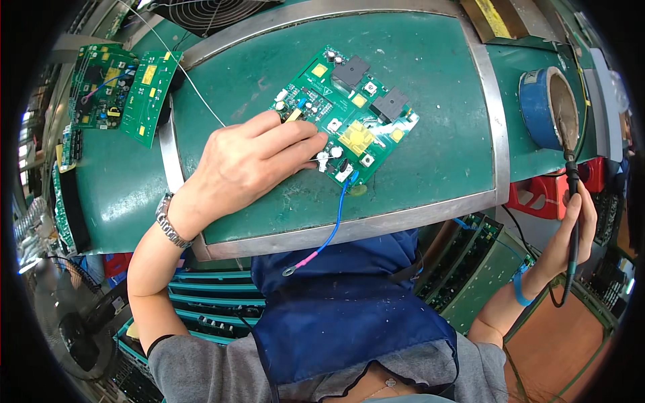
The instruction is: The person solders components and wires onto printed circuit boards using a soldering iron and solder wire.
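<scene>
— Pinched or loose, that left hand (245, 161)?
— Pinched: its fingers are bunched, and a thin wire (201, 94) comes down from the upper left, passes behind the hand and shows again at the fingertips, though the thumb is mostly hidden
— What's beneath?
— One green circuit board (344, 113), lying askew on the work surface (416, 181), fingertips at its lower-left side; whether they touch it I cannot tell
— And the blue lead (337, 218)?
— From the board's lower corner it runs over the metal edging (403, 216) to a pink sleeve (307, 260) and a ring terminal (289, 271)
— Right hand (559, 247)?
— Well apart, closed round a soldering iron (573, 176), its tip end at the mouth of a blue round container (533, 107)
— Further out?
— More boards (142, 111) at upper left, a black fan grille (211, 13) at the top, a navy apron (349, 322) below
</scene>
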Tool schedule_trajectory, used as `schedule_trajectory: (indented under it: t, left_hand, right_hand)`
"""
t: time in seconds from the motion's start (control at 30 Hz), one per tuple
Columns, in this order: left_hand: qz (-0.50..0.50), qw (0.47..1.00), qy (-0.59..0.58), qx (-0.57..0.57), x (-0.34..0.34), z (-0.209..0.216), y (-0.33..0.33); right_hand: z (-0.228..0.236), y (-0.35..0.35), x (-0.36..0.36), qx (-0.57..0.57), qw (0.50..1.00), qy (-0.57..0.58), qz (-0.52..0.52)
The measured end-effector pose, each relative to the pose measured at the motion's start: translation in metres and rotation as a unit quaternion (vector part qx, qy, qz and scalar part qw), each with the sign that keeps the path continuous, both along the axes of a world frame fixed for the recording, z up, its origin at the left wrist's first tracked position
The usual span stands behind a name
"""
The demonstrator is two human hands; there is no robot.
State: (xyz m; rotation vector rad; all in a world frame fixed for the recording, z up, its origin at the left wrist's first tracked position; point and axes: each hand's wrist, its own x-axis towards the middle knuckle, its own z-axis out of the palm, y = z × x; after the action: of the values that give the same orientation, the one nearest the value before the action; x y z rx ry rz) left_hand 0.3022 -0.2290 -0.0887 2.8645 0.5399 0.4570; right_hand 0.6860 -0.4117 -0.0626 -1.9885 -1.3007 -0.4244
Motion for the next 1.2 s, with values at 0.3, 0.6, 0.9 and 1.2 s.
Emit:
schedule_trajectory:
  t: [0.3, 0.6, 0.9, 1.2]
  left_hand:
    - [-0.019, 0.995, -0.023, 0.099, 0.015, 0.010, -0.027]
    - [-0.005, 0.995, -0.019, 0.095, 0.015, -0.005, -0.035]
    - [0.003, 0.997, -0.021, 0.073, 0.015, -0.005, -0.036]
    - [-0.001, 0.994, -0.024, 0.106, 0.015, -0.007, -0.035]
  right_hand:
    - [0.011, -0.011, -0.047, 0.032, 0.966, 0.130, 0.221]
    - [0.007, 0.020, -0.070, -0.095, 0.899, 0.222, 0.365]
    - [0.007, 0.029, -0.074, -0.126, 0.890, 0.234, 0.370]
    - [0.012, -0.001, -0.059, -0.020, 0.938, 0.204, 0.280]
